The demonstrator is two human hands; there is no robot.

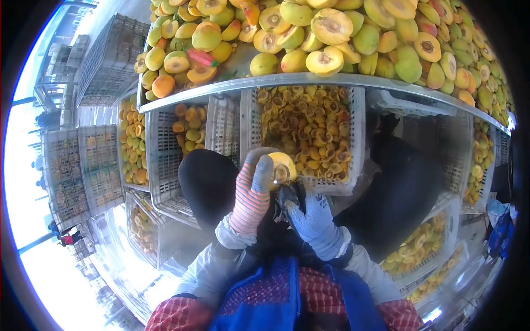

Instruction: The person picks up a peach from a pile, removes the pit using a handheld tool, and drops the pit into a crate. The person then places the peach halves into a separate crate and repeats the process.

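Note:
My left hand, in a pink-and-grey striped glove, grips a yellow peach half with its cut face showing. Just below the fruit, my right hand in a blue glove is closed around a dark-handled tool. A bit of metal at the tool's upper end meets the lower edge of the peach half; its exact shape is hidden. Beneath both hands lies a crate of small brown-and-yellow cut pieces.
A metal-edged table heaped with peach halves spans the front. On it lies a pink-and-green object. Crates of fruit stand at left and lower right. Stacked crates rise at far left. My knees flank the middle crate.

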